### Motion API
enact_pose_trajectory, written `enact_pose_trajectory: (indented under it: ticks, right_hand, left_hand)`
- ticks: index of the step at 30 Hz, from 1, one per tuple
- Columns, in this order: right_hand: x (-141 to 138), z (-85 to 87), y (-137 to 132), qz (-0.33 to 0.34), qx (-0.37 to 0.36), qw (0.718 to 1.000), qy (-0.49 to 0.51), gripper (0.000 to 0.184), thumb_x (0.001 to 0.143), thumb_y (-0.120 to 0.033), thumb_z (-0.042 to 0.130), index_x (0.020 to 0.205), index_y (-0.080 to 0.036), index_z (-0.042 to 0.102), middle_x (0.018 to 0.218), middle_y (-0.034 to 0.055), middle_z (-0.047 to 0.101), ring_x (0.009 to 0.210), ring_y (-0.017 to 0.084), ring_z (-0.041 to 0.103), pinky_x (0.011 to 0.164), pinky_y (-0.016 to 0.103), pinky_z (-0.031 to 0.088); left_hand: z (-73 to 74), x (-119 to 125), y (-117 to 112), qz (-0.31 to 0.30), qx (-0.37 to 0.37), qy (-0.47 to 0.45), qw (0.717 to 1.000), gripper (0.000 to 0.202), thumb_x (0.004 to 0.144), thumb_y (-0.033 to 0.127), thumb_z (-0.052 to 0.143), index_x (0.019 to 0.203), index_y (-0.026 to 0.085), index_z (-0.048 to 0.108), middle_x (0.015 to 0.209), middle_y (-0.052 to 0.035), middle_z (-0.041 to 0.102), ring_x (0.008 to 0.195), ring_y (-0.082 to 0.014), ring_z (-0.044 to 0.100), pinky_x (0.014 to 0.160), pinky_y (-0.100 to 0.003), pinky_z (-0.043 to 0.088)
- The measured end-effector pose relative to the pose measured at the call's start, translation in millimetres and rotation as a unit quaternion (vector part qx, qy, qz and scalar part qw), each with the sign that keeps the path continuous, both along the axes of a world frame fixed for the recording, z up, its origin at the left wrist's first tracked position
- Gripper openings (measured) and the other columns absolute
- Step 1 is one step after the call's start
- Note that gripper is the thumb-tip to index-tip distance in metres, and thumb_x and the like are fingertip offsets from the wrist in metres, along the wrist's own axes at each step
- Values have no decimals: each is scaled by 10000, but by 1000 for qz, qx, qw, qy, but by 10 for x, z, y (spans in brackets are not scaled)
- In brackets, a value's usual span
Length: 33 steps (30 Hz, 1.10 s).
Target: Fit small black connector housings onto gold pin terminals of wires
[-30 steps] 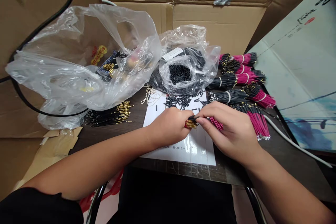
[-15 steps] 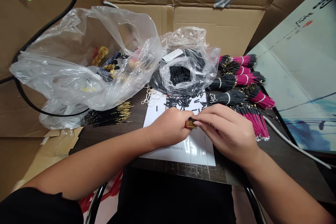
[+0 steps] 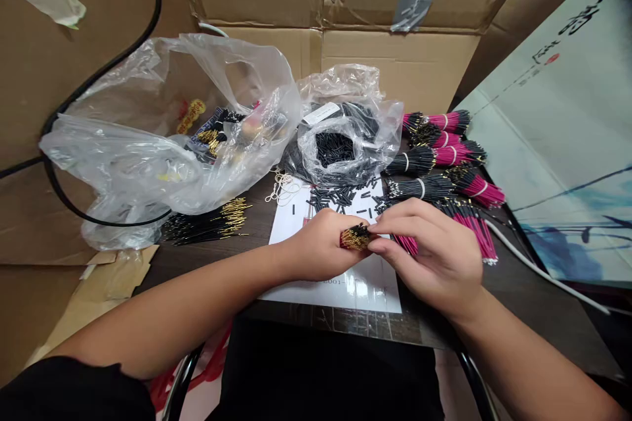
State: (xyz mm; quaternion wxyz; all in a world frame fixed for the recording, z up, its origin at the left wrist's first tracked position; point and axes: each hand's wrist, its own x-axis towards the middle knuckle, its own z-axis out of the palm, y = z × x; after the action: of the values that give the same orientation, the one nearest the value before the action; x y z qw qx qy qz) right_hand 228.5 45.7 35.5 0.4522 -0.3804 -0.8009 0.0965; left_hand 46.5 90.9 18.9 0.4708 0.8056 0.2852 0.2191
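Left-hand grip [image 3: 320,247] closed narrow around a small bundle of pink wires [image 3: 405,245], gold pin tips [image 3: 351,239] jutting out between both hands, right-hand grip [image 3: 429,260] pinching the same bundle with curled fingers [image 3: 395,223], above a white printed sheet [image 3: 286,230] on the tabletop [image 3: 212,266]

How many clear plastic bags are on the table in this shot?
2: a large bag at left, and a smaller bag holding black tubes beside it. Others may be hidden beneath them.

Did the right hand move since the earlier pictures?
Yes, a little: the right hand has moved toward the person, closer to the near edge of the white paper sheet.
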Motion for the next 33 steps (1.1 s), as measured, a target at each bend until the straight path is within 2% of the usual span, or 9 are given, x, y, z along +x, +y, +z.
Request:
enact_pose_trajectory:
  ticks: [6, 12, 17, 21, 25, 28, 30, 33]
  right_hand:
    - [12, 6, -29, 9, 60, 997, -48, 313, 765, -146, 683, 1070, -212, 658, 929, 60, 670, 826, 175, 625, 698, 340, 536]
    - [-11, 10, -26, 7, 116, 990, -84, 334, 754, -165, 703, 1084, -183, 653, 944, 82, 675, 858, 190, 621, 723, 366, 539]
    - [10, -44, -29, 2, 124, 987, -105, 360, 727, -163, 726, 1078, -181, 647, 948, 75, 676, 883, 198, 610, 765, 386, 546]
    - [29, -65, -28, 1, 121, 985, -120, 366, 723, -175, 729, 1080, -195, 646, 967, 68, 674, 903, 204, 598, 788, 395, 546]
    - [23, -54, -22, -17, 133, 984, -122, 407, 710, -178, 742, 1105, -164, 646, 1001, 87, 674, 936, 219, 582, 819, 413, 541]
    - [10, -57, -14, -16, 147, 981, -127, 456, 705, -172, 746, 1146, -135, 637, 1036, 104, 672, 962, 227, 578, 845, 417, 538]
    - [0, -66, -10, -10, 149, 980, -130, 454, 704, -162, 745, 1145, -135, 643, 1055, 106, 668, 975, 226, 576, 850, 408, 540]
    - [-11, -79, -14, -10, 155, 979, -135, 426, 697, -159, 751, 1112, -131, 664, 1066, 111, 665, 988, 236, 571, 852, 414, 542]
  left_hand:
    - [12, -8, 3, -21, -30, -27, 999, 178, 767, 215, 606, 651, 138, 495, 587, 57, 435, 568, -59, 369, 532, -185, 336]
    - [-6, -6, 16, -9, -31, -19, 999, 122, 754, 155, 539, 653, 142, 470, 592, 55, 441, 581, -64, 382, 545, -189, 332]
    - [-31, -11, 21, -2, 2, 2, 1000, 93, 752, 177, 527, 673, 141, 496, 592, 51, 460, 586, -70, 395, 549, -192, 329]
    - [-38, -14, 21, -2, 24, 2, 1000, 54, 756, 175, 518, 721, 140, 539, 650, 32, 540, 626, -83, 473, 592, -196, 371]
    - [-54, -20, 29, 14, 71, 9, 997, 81, 772, 183, 514, 724, 143, 566, 613, 35, 542, 582, -79, 468, 575, -198, 367]
    - [-75, -23, 33, 17, 102, 4, 995, 91, 780, 182, 520, 766, 139, 599, 672, 14, 611, 614, -93, 525, 604, -205, 396]
    - [-88, -23, 31, 16, 118, -1, 993, 86, 778, 184, 539, 783, 138, 612, 717, 0, 648, 646, -105, 566, 624, -208, 414]
    - [-106, -19, 28, 23, 138, -9, 990, 62, 773, 185, 561, 778, 147, 609, 682, 12, 646, 606, -99, 568, 601, -200, 411]
